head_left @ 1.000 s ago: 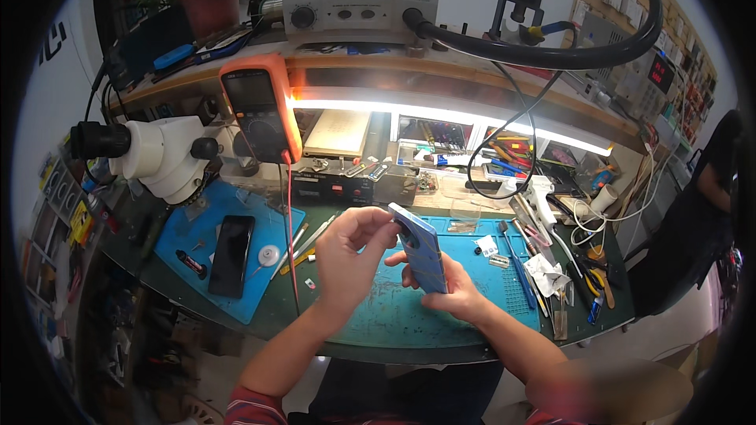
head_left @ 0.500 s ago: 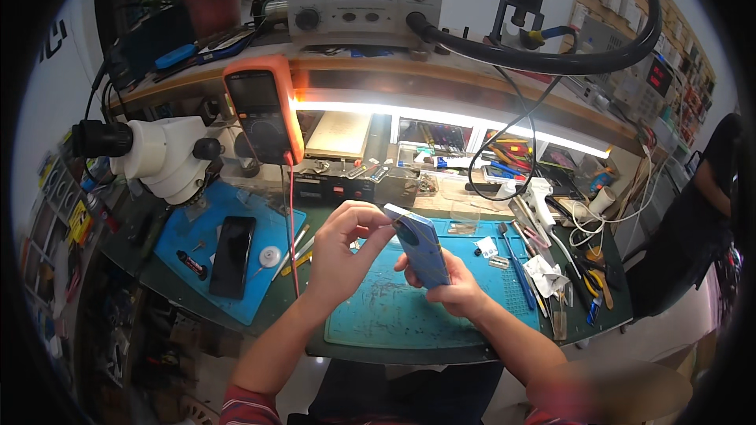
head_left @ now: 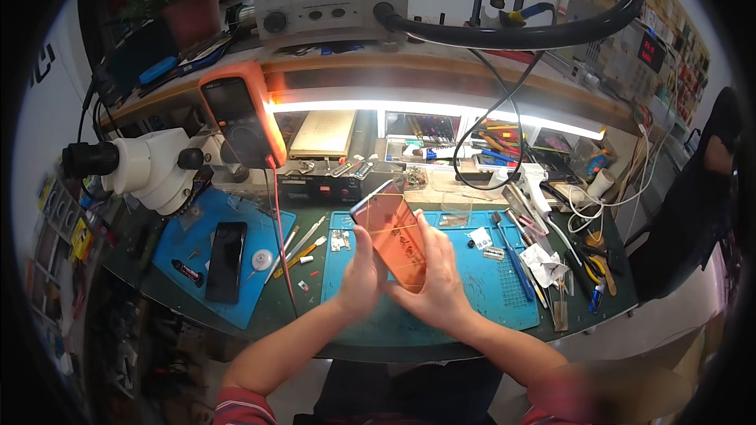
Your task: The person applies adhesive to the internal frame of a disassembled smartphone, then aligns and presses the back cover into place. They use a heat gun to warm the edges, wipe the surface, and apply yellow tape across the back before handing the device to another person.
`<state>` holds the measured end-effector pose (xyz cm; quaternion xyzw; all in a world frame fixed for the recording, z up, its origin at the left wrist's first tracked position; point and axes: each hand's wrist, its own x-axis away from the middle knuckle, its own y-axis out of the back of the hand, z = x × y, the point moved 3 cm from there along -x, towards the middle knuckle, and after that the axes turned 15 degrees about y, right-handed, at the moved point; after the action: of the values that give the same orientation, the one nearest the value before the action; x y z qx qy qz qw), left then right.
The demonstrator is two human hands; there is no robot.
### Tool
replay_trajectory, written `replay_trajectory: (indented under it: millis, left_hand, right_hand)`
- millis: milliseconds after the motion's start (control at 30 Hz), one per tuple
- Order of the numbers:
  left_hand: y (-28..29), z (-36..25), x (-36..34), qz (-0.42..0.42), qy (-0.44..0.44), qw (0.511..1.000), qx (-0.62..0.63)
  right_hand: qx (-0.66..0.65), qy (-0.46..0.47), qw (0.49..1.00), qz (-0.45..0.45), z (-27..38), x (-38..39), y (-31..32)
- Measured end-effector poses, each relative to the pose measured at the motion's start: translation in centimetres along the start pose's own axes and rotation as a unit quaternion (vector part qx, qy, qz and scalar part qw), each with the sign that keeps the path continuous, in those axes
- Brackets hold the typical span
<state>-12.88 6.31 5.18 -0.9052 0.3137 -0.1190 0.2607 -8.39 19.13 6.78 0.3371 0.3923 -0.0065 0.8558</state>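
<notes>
A smartphone (head_left: 400, 240) is tilted up above the blue work mat, with its orange-tinted, glossy front toward me. Yellowish lines and dark marks cross that face; whether they are reflections or on the screen I cannot tell. Along the phone's lower left edge, my left hand (head_left: 365, 277) is closed against it, thumb up and the other fingers mostly hidden. My right hand (head_left: 438, 279) grips the right edge and lower corner, its fingers running up the side. Under both hands lies the blue work mat (head_left: 441, 323).
To the left, a dark phone (head_left: 226, 262) lies on another blue mat (head_left: 177, 244) beside a microscope (head_left: 150, 167). An orange multimeter (head_left: 242, 116) leans by the shelf, its red lead hanging down. Brushes, pliers (head_left: 592, 269) and crumpled white paper (head_left: 543, 265) lie right. Another person (head_left: 693, 212) stands far right.
The phone has turned from its blue back to its orange-tinted front. My left hand has moved from the top corner down to the lower left edge. The view has shifted slightly.
</notes>
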Motion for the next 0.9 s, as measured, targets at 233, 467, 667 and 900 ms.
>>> replay_trajectory:
  millis: [233, 467, 667, 900]
  left_hand:
    - [2.4, -2.8, -1.7, 0.015, 0.048, 0.983, 0.179]
    - [2.9, -3.4, -2.1, 0.021, 0.023, 0.978, 0.205]
    - [1.4, -2.7, -1.0, 0.038, 0.053, 0.98, 0.189]
    - [2.6, -2.1, -0.5, 0.07, 0.067, 0.975, 0.202]
  right_hand:
    - [-0.428, -0.17, 0.888, -0.009, -1.6, 0.8, -0.3]
    - [-0.515, -0.278, 0.81, 0.036, -2.5, 0.7, -0.4]
    - [-0.552, -0.297, 0.779, 0.002, -2.4, 0.8, -0.9]
    - [-0.422, -0.254, 0.87, 0.017, -3.4, 0.7, -0.6]
